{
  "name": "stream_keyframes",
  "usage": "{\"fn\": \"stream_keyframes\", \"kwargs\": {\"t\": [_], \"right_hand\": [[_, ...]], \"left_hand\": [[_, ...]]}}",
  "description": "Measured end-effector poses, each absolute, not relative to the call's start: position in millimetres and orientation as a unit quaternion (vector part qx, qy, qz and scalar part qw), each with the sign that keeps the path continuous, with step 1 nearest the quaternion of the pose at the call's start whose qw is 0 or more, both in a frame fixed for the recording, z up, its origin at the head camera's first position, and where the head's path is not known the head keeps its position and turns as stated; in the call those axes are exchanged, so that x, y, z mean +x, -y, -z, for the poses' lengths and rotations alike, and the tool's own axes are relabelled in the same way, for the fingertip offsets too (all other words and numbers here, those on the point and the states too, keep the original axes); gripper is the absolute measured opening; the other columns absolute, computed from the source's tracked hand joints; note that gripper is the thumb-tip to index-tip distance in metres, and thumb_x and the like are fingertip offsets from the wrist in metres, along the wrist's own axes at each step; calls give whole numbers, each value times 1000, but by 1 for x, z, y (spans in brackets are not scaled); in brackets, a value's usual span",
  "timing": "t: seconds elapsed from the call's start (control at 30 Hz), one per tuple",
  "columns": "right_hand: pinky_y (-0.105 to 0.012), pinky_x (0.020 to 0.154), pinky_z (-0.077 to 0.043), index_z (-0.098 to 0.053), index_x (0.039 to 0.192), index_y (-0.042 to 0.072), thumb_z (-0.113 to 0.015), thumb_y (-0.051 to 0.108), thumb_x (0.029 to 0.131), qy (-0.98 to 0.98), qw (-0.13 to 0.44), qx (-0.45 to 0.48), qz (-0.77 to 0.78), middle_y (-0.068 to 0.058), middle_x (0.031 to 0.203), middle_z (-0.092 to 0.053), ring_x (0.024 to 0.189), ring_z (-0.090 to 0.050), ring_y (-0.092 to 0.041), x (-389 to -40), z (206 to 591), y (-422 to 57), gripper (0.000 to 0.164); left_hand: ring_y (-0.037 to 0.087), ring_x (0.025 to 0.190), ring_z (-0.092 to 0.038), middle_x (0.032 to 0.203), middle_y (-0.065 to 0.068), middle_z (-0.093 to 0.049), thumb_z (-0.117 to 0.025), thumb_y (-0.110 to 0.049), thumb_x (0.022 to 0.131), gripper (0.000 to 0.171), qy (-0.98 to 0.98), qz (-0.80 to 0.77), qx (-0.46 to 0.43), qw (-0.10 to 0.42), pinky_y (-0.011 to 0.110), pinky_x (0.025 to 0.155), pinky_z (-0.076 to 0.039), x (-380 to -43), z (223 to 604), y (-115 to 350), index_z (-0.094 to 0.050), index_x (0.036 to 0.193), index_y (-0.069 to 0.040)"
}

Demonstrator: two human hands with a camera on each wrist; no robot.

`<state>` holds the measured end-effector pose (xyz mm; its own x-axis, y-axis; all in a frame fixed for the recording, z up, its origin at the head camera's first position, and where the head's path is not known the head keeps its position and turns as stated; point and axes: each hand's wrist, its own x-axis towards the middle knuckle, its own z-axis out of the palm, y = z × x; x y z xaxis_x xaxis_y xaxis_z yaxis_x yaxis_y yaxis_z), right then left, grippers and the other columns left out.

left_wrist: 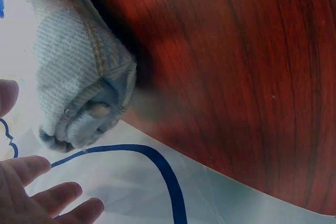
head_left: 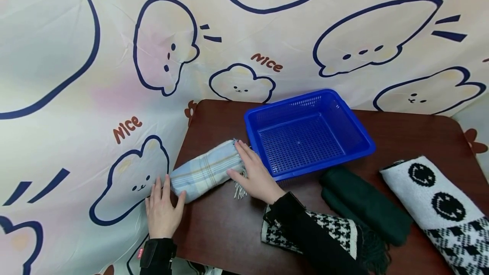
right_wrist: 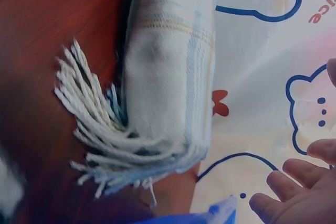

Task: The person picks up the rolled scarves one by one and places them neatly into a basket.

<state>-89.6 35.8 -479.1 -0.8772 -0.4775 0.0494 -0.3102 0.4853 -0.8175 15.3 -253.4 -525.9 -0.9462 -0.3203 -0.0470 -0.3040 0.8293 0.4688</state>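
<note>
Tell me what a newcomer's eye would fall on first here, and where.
Probably the bright blue, rectangular plastic basket, standing towards the back of the dark brown wood-grain table. Next would likely come the rolled, pale blue-and-white plaid fabric with fringe, left of the basket, between the person's left hand and right hand. Black smiley faces on the folded white knit fabric stand out at far right.

Pale cartoon-printed backdrop (head_left: 290, 37) behind and beside a reddish-brown wood-grain table (head_left: 217, 232).

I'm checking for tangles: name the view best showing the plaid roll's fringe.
Right wrist: the fringe spreads large and uncovered. The head view shows it small, partly behind the right hand; the left wrist view shows none.
</note>
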Motion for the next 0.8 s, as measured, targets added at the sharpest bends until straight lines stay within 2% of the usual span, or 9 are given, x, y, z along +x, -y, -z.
{"fn": "stream_keyframes", "kwargs": {"t": [0.17,0.33,0.5,0.8], "right_hand": [[-63,128,-23,-22,172,10,-65,37,108,-849,98,-212,473,-14,178,-19,163,-16,-36,-88,483,-28,81],[-58,130,-21,-21,172,9,-65,38,109,-842,106,-193,493,-12,178,-17,164,-14,-33,-87,489,-19,82],[-57,131,-18,-20,171,6,-64,39,108,-848,87,-180,491,-14,178,-16,164,-13,-35,-88,501,-8,84],[-64,130,-8,-17,169,-3,-64,41,108,-859,63,-147,486,-22,178,-9,164,-2,-44,-87,524,-2,89]], "left_hand": [[51,159,-17,174,28,-20,-67,-36,106,79,955,246,164,11,75,125,-12,16,530,254,-30,169,-5],[51,159,-18,174,29,-20,-68,-35,106,80,954,251,166,14,76,124,-13,16,533,254,-29,169,-5],[52,158,-20,174,29,-17,-67,-34,106,81,947,270,173,9,74,124,-18,15,538,254,-26,170,-5],[54,158,-17,177,26,-7,-59,-41,110,83,914,341,215,-46,73,123,-23,16,543,254,-13,173,-11]]}}
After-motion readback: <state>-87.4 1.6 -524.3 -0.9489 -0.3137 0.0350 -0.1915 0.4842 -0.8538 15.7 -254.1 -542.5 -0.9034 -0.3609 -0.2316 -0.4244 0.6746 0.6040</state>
